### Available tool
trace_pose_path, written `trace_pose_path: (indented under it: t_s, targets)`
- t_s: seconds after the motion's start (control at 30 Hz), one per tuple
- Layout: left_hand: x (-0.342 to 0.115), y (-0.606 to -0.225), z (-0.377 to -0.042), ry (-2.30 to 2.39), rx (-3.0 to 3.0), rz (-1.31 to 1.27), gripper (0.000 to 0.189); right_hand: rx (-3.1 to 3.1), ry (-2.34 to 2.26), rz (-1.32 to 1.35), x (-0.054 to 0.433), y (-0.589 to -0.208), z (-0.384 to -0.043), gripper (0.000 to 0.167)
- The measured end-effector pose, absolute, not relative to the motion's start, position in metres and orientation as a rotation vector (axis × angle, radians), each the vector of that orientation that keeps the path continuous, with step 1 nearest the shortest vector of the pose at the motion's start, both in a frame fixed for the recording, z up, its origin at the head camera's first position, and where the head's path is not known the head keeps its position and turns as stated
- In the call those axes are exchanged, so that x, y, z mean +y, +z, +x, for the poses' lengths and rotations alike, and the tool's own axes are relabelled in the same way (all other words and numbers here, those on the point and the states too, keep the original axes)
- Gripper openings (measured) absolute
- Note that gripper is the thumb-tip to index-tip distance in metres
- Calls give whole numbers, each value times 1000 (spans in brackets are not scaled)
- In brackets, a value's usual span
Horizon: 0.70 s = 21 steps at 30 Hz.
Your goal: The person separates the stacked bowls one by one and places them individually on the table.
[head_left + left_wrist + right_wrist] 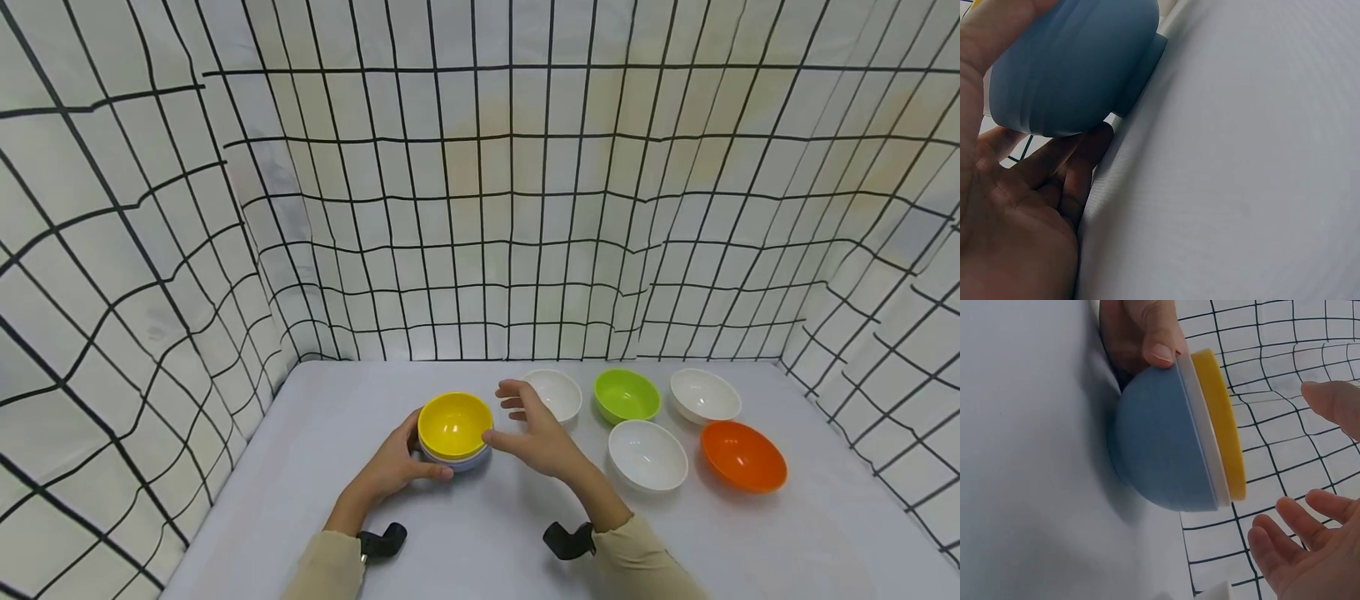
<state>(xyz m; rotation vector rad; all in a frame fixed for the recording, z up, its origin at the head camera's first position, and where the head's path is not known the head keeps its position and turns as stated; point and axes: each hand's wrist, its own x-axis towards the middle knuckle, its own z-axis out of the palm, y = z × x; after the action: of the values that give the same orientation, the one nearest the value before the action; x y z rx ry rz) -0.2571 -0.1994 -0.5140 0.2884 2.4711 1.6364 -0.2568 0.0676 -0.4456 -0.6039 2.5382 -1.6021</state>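
Note:
A stack of three bowls stands on the table: a blue bowl [1154, 444] at the bottom, a white bowl [1202, 419] nested in it, and a yellow bowl [453, 423] on top. My left hand [397, 462] holds the blue bowl from the left, thumb at its near side and fingers round the far side. In the left wrist view, those fingers reach close to the bowl's foot. To the right of the stack, my right hand [538, 433] is held raised with its fingers spread and nothing in them, its thumb close to the yellow rim.
Right of the stack, single bowls sit on the white table [480, 550]: a white bowl [558, 393] partly behind my right hand, a green bowl [627, 396], a white bowl [705, 395], a nearer white bowl [648, 455] and an orange bowl [744, 457]. Grid-patterned white walls [465, 208] enclose the table.

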Motion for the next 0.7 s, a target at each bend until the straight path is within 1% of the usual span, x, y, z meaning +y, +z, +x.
trace_pose_path:
  t_s: [0.33, 0.7]
  targets:
    - [-198, -513, -257, 1640, 2477, 305, 106, 2496, -1570, -564, 38, -464, -260, 89]
    - [-201, -514, -257, 1641, 2479, 346, 105, 2468, -1576, -547, 27, -478, -265, 104]
